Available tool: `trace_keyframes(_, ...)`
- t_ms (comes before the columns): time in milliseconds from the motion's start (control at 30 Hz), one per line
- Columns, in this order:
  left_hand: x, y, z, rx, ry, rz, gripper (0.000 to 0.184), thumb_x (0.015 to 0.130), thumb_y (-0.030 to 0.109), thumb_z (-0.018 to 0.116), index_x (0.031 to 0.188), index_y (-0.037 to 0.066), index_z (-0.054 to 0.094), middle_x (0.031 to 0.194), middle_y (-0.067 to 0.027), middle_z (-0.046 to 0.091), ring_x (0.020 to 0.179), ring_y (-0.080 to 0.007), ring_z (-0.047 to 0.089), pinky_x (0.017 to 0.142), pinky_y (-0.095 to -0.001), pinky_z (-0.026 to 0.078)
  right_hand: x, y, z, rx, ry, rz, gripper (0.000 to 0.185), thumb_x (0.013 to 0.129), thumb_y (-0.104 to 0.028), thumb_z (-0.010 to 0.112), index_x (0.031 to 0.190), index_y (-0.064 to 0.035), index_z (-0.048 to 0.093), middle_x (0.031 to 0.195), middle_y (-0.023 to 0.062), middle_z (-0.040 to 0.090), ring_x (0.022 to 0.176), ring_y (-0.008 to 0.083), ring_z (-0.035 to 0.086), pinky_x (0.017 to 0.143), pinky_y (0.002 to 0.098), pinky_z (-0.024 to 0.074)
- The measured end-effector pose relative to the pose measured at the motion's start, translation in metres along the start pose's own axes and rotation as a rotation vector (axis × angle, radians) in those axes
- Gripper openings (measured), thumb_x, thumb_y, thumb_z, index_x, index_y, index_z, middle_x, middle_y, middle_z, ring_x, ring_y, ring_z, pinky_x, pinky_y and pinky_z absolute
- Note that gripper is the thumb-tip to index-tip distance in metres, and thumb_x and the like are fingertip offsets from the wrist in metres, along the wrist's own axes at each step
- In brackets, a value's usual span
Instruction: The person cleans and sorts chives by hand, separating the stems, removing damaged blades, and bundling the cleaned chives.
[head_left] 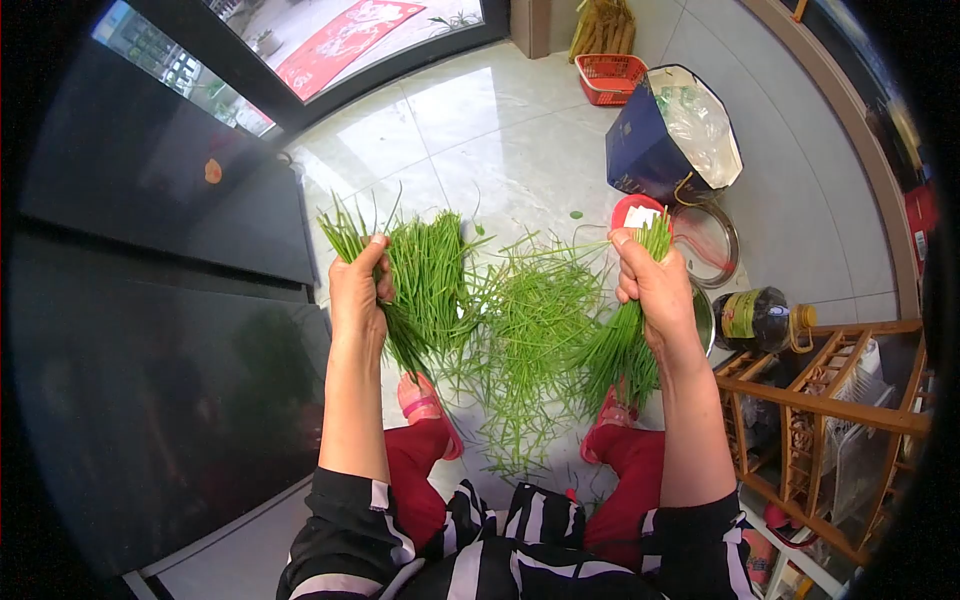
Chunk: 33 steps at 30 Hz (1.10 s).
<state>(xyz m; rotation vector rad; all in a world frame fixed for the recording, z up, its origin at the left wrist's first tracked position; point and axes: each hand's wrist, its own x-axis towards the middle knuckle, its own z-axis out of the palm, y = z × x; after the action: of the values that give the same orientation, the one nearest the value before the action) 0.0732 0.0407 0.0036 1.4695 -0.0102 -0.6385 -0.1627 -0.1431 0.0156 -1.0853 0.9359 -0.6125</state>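
Observation:
My left hand (360, 285) is closed around a bunch of long green stalks (405, 340), whose ends stick out above and below the fist. Beside it on the floor lies a neat pile of green stalks (428, 270). On the right, my right hand (650, 275) grips a second bunch of stalks (620, 345), with pale ends above the fingers and green leaves hanging below. Between the hands, loose scattered greens (540, 310) spread over the tiles toward my feet.
A dark blue bag (645, 140) with clear plastic inside stands at the upper right, near a red basket (610, 78). Below it are a metal-rimmed bowl (706, 245), an oil bottle (765, 320) and a wooden rack (830, 420). Dark cabinets (160, 380) line the left.

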Motion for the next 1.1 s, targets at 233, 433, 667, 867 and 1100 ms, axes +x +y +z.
trace_keyframes(233, -0.02, -0.009, 0.032, 0.158, -0.221, -0.06, 0.015, 0.079, 0.016, 0.072, 0.085, 0.006, 0.064, 0.06, 0.0027, 0.052, 0.041, -0.0046, 0.035, 0.039, -0.0226, 0.022, -0.003, 0.003, 0.01, -0.152, -0.097, -0.017, 0.018, 0.089, -0.018, 0.062, 0.094, -0.0008, 0.062, 0.058, -0.0055, 0.044, 0.045, 0.004, 0.039, 0.043, 0.0226, 0.0349)
trace_keyframes(433, -0.044, -0.018, 0.06, 0.216, -0.47, -0.167, 0.01, 0.079, 0.011, 0.07, 0.085, 0.004, 0.065, 0.072, -0.0027, 0.065, 0.045, -0.0018, 0.036, 0.04, -0.0196, 0.023, -0.008, 0.006, 0.023, -0.246, -0.245, 0.009, 0.019, 0.09, -0.018, 0.061, 0.094, -0.0002, 0.063, 0.058, -0.0045, 0.046, 0.046, 0.0045, 0.04, 0.043, 0.0221, 0.0348)
trace_keyframes(667, -0.052, -0.029, 0.066, 0.193, -0.611, -0.236, 0.013, 0.077, 0.01, 0.073, 0.086, 0.005, 0.065, 0.064, 0.001, 0.058, 0.043, -0.0028, 0.036, 0.04, -0.0207, 0.023, -0.011, 0.009, 0.027, -0.277, -0.328, -0.015, 0.019, 0.089, -0.02, 0.063, 0.092, -0.0018, 0.066, 0.06, -0.0021, 0.055, 0.047, 0.0049, 0.045, 0.043, 0.0221, 0.0364)
trace_keyframes(867, -0.052, -0.026, 0.065, 0.08, -0.663, -0.304, 0.013, 0.08, 0.015, 0.072, 0.084, 0.006, 0.064, 0.067, -0.0019, 0.063, 0.043, -0.0029, 0.037, 0.04, -0.0204, 0.024, -0.014, 0.008, 0.03, -0.273, -0.373, 0.048, 0.02, 0.087, -0.022, 0.065, 0.092, -0.0023, 0.066, 0.067, -0.0019, 0.059, 0.05, 0.0045, 0.047, 0.045, 0.021, 0.0371)
trace_keyframes(1100, -0.05, -0.025, 0.062, 0.088, -0.638, -0.323, 0.012, 0.081, 0.011, 0.07, 0.086, 0.003, 0.063, 0.071, -0.0055, 0.064, 0.041, -0.0031, 0.038, 0.039, -0.0203, 0.024, -0.006, 0.009, 0.019, -0.302, -0.139, -0.021, 0.022, 0.087, -0.024, 0.066, 0.09, -0.003, 0.066, 0.064, -0.0026, 0.056, 0.05, 0.0046, 0.047, 0.045, 0.0212, 0.0372)
